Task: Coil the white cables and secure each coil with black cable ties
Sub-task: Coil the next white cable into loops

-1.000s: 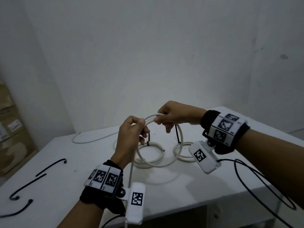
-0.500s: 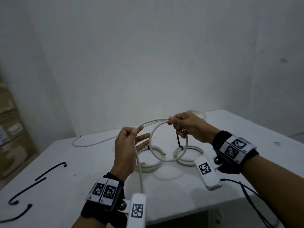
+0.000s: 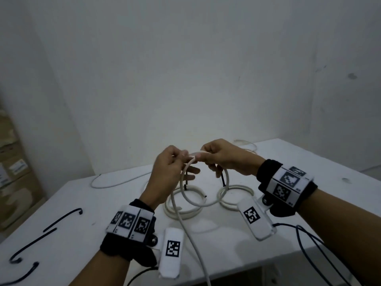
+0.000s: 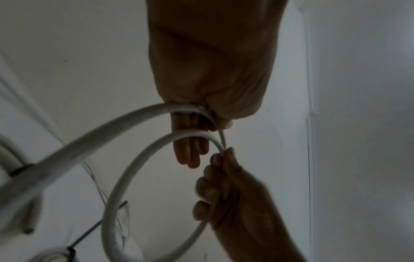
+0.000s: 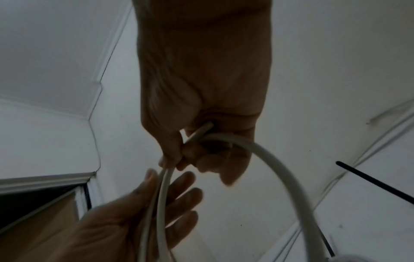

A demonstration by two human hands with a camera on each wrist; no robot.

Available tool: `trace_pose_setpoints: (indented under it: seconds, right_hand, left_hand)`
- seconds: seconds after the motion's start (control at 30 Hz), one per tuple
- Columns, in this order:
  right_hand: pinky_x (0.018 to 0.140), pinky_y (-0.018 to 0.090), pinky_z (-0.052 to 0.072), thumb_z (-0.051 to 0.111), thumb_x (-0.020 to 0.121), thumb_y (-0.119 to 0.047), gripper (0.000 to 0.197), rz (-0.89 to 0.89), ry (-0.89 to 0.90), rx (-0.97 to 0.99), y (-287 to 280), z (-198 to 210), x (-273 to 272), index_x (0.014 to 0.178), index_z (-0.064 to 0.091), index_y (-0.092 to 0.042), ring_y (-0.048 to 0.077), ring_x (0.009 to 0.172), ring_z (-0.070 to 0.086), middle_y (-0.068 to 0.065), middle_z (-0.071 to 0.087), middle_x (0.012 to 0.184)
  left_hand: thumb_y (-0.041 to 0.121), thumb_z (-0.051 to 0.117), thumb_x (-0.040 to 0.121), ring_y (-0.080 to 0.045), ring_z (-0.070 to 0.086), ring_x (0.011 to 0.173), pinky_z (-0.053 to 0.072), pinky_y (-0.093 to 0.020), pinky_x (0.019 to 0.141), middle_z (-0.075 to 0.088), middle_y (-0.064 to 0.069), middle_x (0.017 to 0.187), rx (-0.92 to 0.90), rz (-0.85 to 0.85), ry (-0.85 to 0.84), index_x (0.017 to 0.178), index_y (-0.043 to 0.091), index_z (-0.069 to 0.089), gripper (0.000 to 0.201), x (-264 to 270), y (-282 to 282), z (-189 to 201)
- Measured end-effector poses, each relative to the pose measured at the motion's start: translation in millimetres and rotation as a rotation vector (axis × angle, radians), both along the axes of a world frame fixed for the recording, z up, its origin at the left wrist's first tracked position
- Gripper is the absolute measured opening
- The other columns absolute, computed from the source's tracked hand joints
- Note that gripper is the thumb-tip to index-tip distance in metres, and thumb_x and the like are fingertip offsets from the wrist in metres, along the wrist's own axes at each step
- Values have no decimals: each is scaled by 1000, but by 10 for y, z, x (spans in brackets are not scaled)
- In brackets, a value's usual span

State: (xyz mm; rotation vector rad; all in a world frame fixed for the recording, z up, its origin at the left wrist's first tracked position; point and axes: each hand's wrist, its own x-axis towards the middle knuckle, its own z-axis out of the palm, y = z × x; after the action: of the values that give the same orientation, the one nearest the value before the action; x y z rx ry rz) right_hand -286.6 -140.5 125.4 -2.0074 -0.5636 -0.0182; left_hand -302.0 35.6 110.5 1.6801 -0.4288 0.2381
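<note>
Both hands hold a white cable (image 3: 227,179) above the white table (image 3: 99,203), and it forms one hanging loop. My left hand (image 3: 175,162) pinches the top of the loop between thumb and forefinger, its other fingers straight. Close beside it, my right hand (image 3: 218,157) grips the same cable with curled fingers. The cable's tail drops past my left wrist and off the table's front edge. In the left wrist view the loop (image 4: 139,156) hangs below my left hand (image 4: 201,115). In the right wrist view the cable (image 5: 280,168) arcs out of my right hand (image 5: 192,150).
Two finished coils lie under the hands, a left coil (image 3: 168,208) and a right coil (image 3: 241,187), each with a black tie standing up. Several loose black ties (image 3: 61,218) lie at the table's left. Another white cable (image 3: 119,179) lies at the back. Cardboard boxes (image 3: 14,182) stand far left.
My hands have come together. The right hand carried the cable leftward to the left hand, whose thumb and forefinger have closed on it, and the loop has become smaller.
</note>
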Motion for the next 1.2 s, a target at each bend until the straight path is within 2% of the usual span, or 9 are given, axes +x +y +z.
trace_pose_setpoints:
  seconds: [0.07, 0.23, 0.33, 0.43, 0.53, 0.67, 0.93, 1.1, 1.2]
  right_hand:
    - [58, 31, 54, 58, 92, -30, 27, 8, 56, 66, -90, -60, 16, 75, 55, -10, 11, 59, 54, 0, 48, 63]
    - [73, 31, 47, 55, 91, -33, 29, 17, 124, 402, -210, -243, 58, 70, 52, -13, 12, 63, 59, -4, 53, 62]
    - [64, 24, 43, 53, 92, -34, 28, -22, 132, 510, -80, -246, 47, 71, 52, -15, 11, 61, 56, -6, 53, 62]
    - [45, 19, 29, 57, 91, -34, 25, -98, 170, 591, 68, -286, 33, 74, 52, -17, 8, 48, 43, -6, 47, 61]
    - [39, 18, 27, 60, 91, -30, 26, -131, 181, 559, 167, -345, 3, 74, 48, -15, 7, 41, 38, -2, 44, 62]
    - [40, 20, 32, 60, 91, -20, 19, -112, 166, 486, 237, -393, -31, 75, 52, -12, 12, 42, 40, 1, 39, 57]
    - [45, 21, 28, 46, 96, -26, 22, 132, 388, 658, 149, -313, -52, 88, 58, -9, 11, 49, 29, -3, 32, 58]
    - [47, 21, 33, 46, 99, -25, 23, -17, 233, 625, 182, -410, 26, 91, 59, -8, 9, 52, 32, -2, 33, 63]
    - [50, 22, 31, 44, 100, -24, 22, -35, 152, 523, 143, -399, 32, 88, 56, -11, 7, 51, 30, -4, 34, 62]
  left_hand:
    - [19, 45, 101, -30, 73, 74, 61, -39, 63, 72, -16, 90, -154, 56, 6, 87, 3, 48, 22, 40, 58, -9]
    - [18, 45, 101, -29, 71, 91, 59, -44, 77, 71, -14, 102, -116, 59, 54, 82, 8, 45, 21, 51, 89, -181]
    - [19, 40, 102, -29, 72, 87, 60, -42, 72, 72, -17, 100, -159, 17, 108, 85, 9, 44, 21, 3, 30, -319]
    - [17, 31, 103, -35, 69, 64, 57, -38, 59, 72, -21, 82, -182, -1, 97, 96, 10, 45, 18, -40, -11, -350]
    - [9, 27, 100, -28, 51, 41, 48, -32, 45, 55, -13, 55, -228, 24, 62, 102, 3, 53, 27, -36, -72, -318]
    - [18, 34, 102, -16, 33, 38, 33, -26, 41, 32, -1, 51, -303, 65, 38, 86, 6, 56, 30, -28, -140, -303]
    - [27, 40, 102, -10, 22, 42, 19, -20, 39, 29, 5, 50, -340, 139, 46, 79, 11, 49, 30, 40, -80, -356]
    - [27, 42, 102, -10, 23, 42, 20, -21, 40, 28, 4, 51, -332, 134, 59, 70, 18, 50, 34, 34, -109, -385]
    - [25, 44, 101, -13, 31, 43, 29, -25, 42, 34, 0, 52, -248, 119, 34, 78, 12, 58, 30, 24, -73, -378]
